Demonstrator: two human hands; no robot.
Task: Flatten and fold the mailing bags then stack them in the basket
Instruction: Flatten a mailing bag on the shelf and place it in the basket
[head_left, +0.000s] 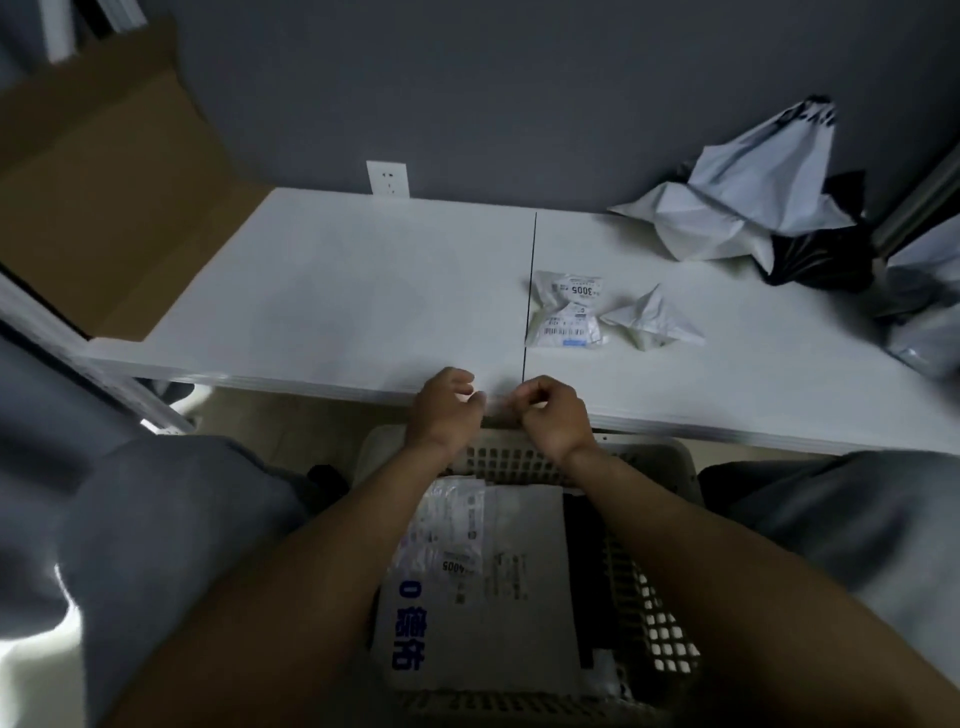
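Just above the basket (519, 460), left hand (444, 410) and right hand (556, 415) curl at the table (337, 291) edge, each grip's contents unclear.

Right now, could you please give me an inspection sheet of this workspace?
Surface: white table, a seam down its middle.
Job's things: labelled bag and plain bag, both crumpled, side by side just right of the seam; bag pile, white and black, far right; basket below the near table edge, holding flat bags.
Clutter: nothing seen.
Hands: left hand and right hand close together at the near table edge, fingers curled; whether they hold anything is unclear.
Cables: nothing seen.
Surroundings: grey wall with a socket; cardboard at left.
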